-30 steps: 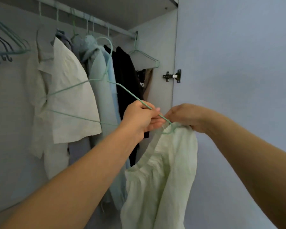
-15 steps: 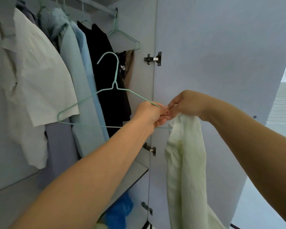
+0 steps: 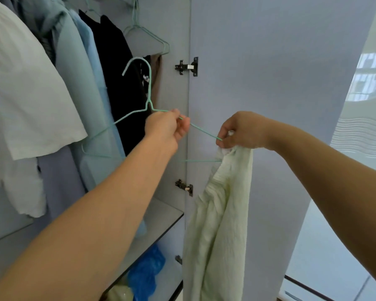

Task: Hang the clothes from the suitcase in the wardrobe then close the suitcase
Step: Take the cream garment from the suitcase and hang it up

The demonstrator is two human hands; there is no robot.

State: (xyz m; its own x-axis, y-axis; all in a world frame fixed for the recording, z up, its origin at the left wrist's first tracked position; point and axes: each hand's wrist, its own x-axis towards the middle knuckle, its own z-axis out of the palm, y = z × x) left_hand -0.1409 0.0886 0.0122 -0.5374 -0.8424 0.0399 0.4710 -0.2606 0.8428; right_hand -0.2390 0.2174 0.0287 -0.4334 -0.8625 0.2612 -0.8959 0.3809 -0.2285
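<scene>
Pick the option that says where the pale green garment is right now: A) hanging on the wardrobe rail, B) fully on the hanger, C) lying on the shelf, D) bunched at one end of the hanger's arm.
D: the pale green garment hangs bunched from the right hand at the right tip of the mint hanger, whose arm the left hand pinches.

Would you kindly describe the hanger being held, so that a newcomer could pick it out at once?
Start at the open wardrobe door with its metal hinges. In front of its hinge edge, the left hand grips a mint-green wire hanger, while the right hand pinches its far tip with a pale green garment. Unlike the empty hanger higher up, its hook hangs on nothing.
</scene>
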